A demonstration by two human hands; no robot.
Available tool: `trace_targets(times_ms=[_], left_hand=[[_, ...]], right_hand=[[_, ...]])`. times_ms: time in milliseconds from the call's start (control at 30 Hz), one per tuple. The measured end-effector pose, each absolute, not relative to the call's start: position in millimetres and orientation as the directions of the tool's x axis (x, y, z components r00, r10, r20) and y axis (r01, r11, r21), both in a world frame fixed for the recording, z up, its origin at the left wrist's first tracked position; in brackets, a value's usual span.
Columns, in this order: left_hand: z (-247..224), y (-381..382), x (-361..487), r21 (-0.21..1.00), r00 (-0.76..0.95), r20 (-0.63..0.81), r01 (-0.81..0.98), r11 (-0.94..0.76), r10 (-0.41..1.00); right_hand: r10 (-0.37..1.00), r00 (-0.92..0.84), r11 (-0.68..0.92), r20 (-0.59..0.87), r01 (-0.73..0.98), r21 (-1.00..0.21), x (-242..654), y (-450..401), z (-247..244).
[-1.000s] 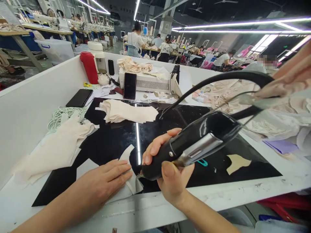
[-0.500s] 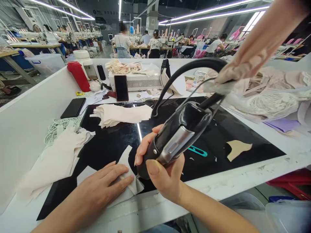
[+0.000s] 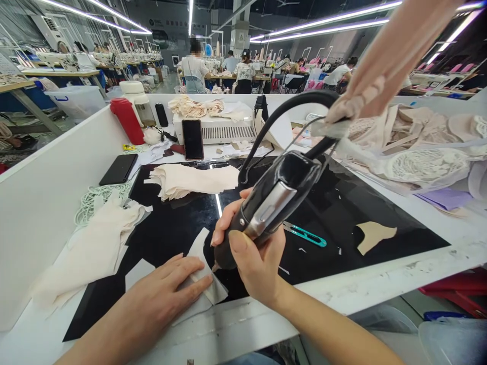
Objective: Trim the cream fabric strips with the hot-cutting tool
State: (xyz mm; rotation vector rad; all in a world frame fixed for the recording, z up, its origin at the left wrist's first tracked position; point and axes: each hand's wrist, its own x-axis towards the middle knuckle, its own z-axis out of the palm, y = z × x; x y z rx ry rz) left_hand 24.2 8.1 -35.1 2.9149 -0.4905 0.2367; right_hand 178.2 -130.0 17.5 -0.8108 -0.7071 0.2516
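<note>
My right hand [image 3: 258, 263] is wrapped around a black corded power tool [image 3: 272, 200] with a silver lever on its side. My thumb lies near the lower end of that lever. The tool tilts down to the left, its tip beside the edge of a pale fabric piece [image 3: 198, 248]. Flat on this piece rests my left hand [image 3: 171, 289], fingers stretched out and pressing it to the surface. Another pale sheet [image 3: 139, 271] shows partly under the left hand. Turquoise thread snips [image 3: 306, 236] lie to the right of the tool.
A black cutting mat [image 3: 178, 218] covers the white table. Stacked cream fabric [image 3: 194, 178] lies behind, more cream fabric [image 3: 87, 248] at left. A beige cutout [image 3: 375, 236] lies at right. The tool's cord [image 3: 281, 109] arches upward beside a hanging fabric strip [image 3: 395, 56].
The tool and my right hand have shifted slightly left and become more upright, exposing more of the thread snips. My left hand stays on the fabric. The view has moved slightly.
</note>
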Motion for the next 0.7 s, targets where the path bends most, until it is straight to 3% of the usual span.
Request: trace_targets(times_ms=[433, 700], left_hand=[[-39, 8, 21, 0.239, 0.973, 0.134, -0.217, -0.947, -0.189], [-36, -9, 20, 0.165, 0.965, 0.208, -0.197, -0.966, -0.161]], right_hand=[[0.446, 0.746, 0.698, 0.494, 0.055, -0.714, 180, -124, 13], [0.468, 0.744, 0.632, 0.477, 0.096, -0.769, 178, -122, 19]])
